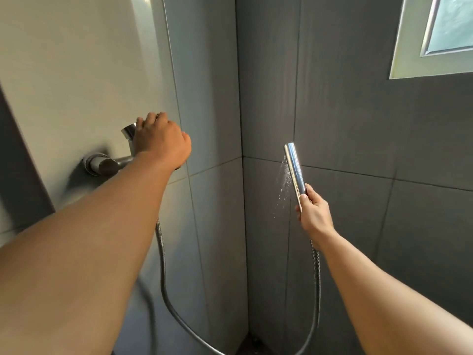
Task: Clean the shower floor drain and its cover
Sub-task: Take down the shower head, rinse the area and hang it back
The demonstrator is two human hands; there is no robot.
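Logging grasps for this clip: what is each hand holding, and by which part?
The right hand grips the chrome shower wand at its lower end, near the hose. The left hand is curled over the wall tap's handle, gripping its top.

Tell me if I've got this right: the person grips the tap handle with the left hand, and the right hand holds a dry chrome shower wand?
Not quite: the head view shows water spraying from the shower wand, so it is not dry. The left hand does grip the tap handle, and the right hand holds the wand.
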